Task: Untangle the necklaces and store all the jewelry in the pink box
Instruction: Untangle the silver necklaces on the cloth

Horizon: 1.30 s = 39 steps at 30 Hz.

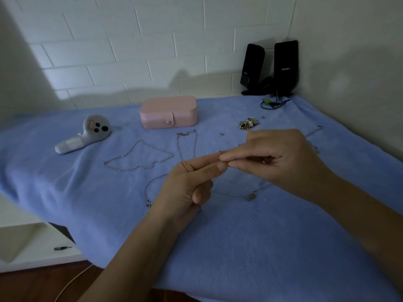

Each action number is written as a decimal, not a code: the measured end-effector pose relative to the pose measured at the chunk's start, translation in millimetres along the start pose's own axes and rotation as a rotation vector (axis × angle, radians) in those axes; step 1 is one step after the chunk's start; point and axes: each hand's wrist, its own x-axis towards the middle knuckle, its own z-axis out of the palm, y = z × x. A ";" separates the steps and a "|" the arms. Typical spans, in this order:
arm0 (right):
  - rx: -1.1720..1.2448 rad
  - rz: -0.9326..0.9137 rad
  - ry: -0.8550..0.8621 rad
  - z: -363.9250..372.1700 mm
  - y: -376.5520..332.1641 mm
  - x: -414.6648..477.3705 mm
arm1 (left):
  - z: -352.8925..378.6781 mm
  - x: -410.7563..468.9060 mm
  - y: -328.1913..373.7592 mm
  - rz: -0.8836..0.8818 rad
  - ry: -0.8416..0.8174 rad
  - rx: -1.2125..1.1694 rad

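Note:
My left hand (187,188) and my right hand (277,158) meet above the blue towel (109,203), their fingertips pinching a thin silver chain between them. That chain hangs down to a rectangular letter pendant (251,196) lying on the towel. A second chain with a small cross pendant (149,203) runs under my left hand. One untangled silver necklace (139,155) lies spread out to the left, and another thin chain (187,140) lies behind my hands. The pink box (168,112) stands shut at the back. A small heap of jewelry (248,124) sits right of it.
A white handheld controller (87,136) lies at the back left. Two black speakers (270,66) stand in the far right corner, with a dark cord and green bead (272,103) in front. A white shelf (32,247) lies below the towel's left edge.

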 end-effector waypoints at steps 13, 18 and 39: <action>0.168 0.180 -0.007 -4.3 -2.5 -2.0 | 0.0 1.5 -2.3 0.030 -0.022 0.091; 0.330 0.409 -0.013 -4.0 -1.6 -0.7 | 2.1 1.5 -1.8 0.143 0.015 0.100; 0.385 0.518 -0.077 -1.7 -6.2 1.3 | 12.2 -5.7 0.0 0.395 0.296 0.258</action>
